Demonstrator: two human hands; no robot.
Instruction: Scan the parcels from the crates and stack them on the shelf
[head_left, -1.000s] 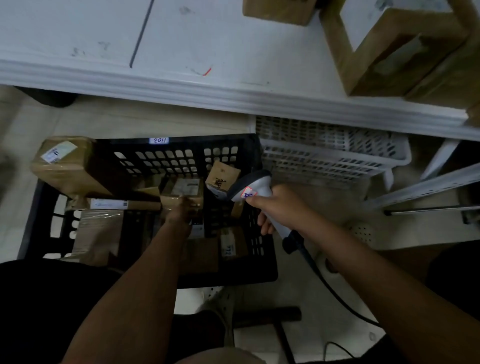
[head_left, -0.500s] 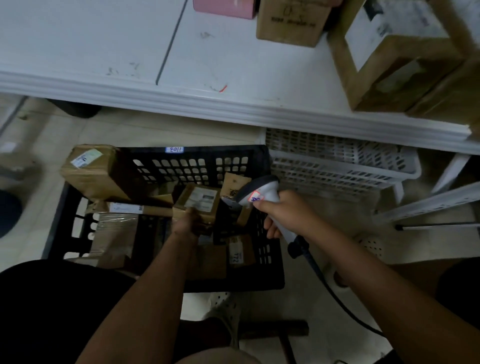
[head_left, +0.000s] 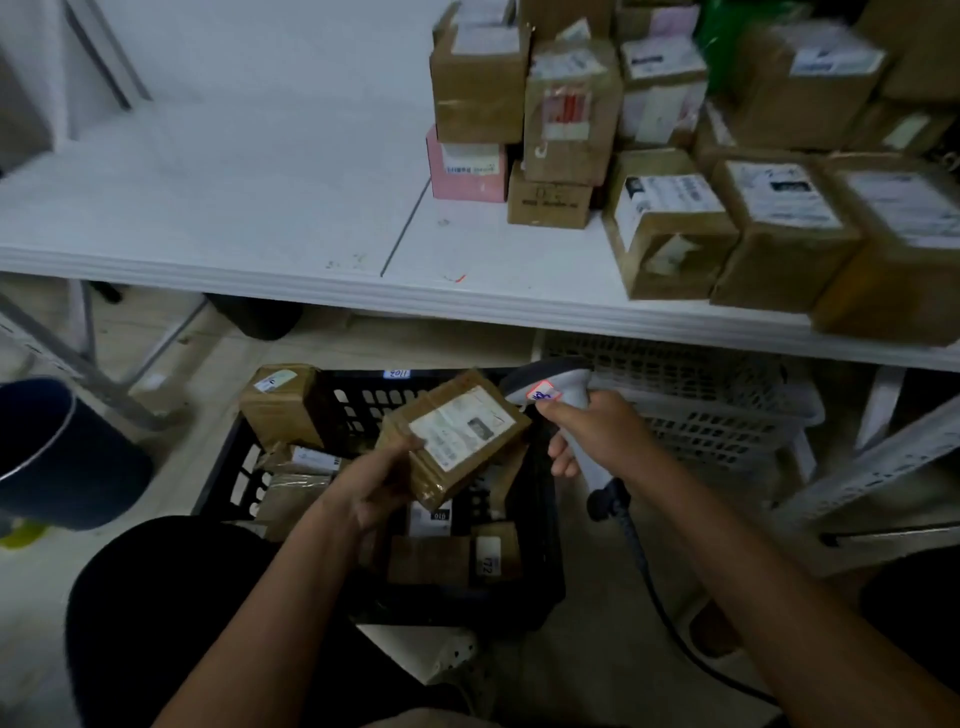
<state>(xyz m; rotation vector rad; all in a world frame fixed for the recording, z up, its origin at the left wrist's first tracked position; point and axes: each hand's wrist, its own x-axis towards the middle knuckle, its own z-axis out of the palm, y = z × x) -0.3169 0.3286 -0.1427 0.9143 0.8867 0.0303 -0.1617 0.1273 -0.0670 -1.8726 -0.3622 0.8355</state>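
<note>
A white desk (head_left: 260, 208) spans the view above and beyond both hands, with stacked cardboard parcels (head_left: 670, 223) crowded on its right part, well beyond the right hand. Below the desk edge, a black crate (head_left: 363, 400) sits on the floor under the hands, with several brown parcels lying inside it. A white perforated crate (head_left: 701, 405) stands just behind the right hand. A dark round bin (head_left: 57, 457) stands well to the left of the left hand. The left hand (head_left: 374, 483) grips a flat brown parcel (head_left: 457, 436) by its near left edge, thumb on top, holding it tilted above the black crate with its white label facing up. The right hand (head_left: 597, 431) is wrapped round the handle of a grey barcode scanner (head_left: 561, 389), whose head sits just beside the parcel's far right corner; its cable runs down past the right forearm.
</note>
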